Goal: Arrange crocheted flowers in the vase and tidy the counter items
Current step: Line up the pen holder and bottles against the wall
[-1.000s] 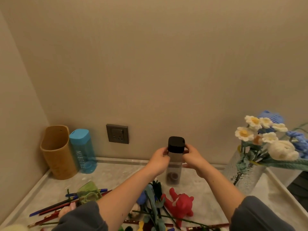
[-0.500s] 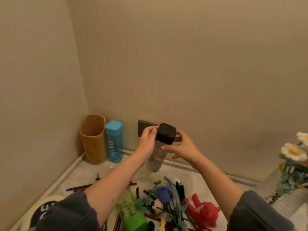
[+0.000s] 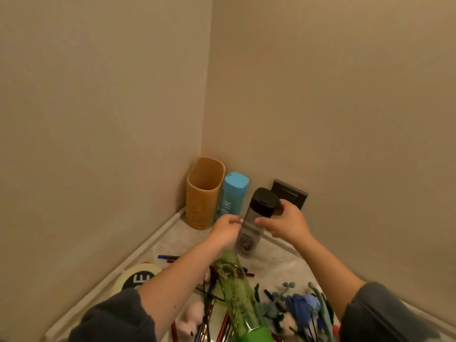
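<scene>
Beige walls meet in a corner above our pale marbled surface (image 3: 276, 265). At the centre of the frame we hold a clear bottle (image 3: 255, 218) with a black cap, tilted; our left hand (image 3: 225, 230) pinches its side and our right hand (image 3: 286, 224) curls round the other. Left of it, a tan holder (image 3: 203, 196) and a blue bottle (image 3: 233, 193) stand in the corner. Crocheted flowers (image 3: 302, 304) lie at lower right, beside a green bottle (image 3: 237, 287).

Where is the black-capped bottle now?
In the head view's centre, the black-capped bottle is held tilted between the left hand and right hand, just right of the blue bottle and in front of the wall socket.
</scene>
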### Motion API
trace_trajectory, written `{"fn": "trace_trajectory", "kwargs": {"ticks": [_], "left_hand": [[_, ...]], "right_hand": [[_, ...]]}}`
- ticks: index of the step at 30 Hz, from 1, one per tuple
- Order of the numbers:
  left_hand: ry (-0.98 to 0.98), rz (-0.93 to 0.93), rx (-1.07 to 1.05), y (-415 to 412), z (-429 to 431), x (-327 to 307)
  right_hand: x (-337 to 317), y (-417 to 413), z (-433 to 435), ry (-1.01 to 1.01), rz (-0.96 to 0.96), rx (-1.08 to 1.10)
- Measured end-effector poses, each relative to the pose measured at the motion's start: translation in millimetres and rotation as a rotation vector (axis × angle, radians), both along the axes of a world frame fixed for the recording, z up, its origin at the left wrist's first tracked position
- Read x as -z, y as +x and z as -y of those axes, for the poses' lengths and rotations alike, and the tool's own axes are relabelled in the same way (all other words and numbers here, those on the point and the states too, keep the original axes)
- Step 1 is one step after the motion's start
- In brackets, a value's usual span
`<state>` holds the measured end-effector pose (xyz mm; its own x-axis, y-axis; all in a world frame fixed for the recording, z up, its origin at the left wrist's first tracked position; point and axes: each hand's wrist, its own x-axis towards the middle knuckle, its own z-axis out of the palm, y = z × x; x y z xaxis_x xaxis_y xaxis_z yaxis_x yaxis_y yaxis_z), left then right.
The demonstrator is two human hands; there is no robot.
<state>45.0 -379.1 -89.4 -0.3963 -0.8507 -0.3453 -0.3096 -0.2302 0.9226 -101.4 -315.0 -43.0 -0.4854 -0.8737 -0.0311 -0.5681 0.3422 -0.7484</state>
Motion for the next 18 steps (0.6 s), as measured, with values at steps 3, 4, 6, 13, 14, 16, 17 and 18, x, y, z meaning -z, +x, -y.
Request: {"fn": "trace_trajectory", "kwargs": {"ticks": [3,4,6,13,14,16,17,18], "left_hand": [[0.100,0.045,-0.004,4,12,20],[0.125,0.048,-0.011,4,16,25],[0.169,0.048,-0.028,1,21,34],[0.253,-0.034,-0.047,-8,28,46],[0.247,-0.051,-0.043,-9,28,45],[0.238,-0.075,-0.045,-10,27,43],[0.233,-0.081,-0.045,-11,26,41],[0.225,-0.083,-0.042,-11,26,40]], "right_hand": [[10,3,16,0.024,-0.028,0.026],[13,4,21,0.023,-0.037,0.035],[16,5,30,0.021,-0.045,0.040],[17,0,43,0.029,-0.036,0.029],[17,-1,44,0.029,-0.038,0.032],[16,-1,45,0.027,-0.043,0.041],[16,-2,45,0.023,-0.043,0.046],[17,-2,45,0.015,-0.044,0.050]]}}
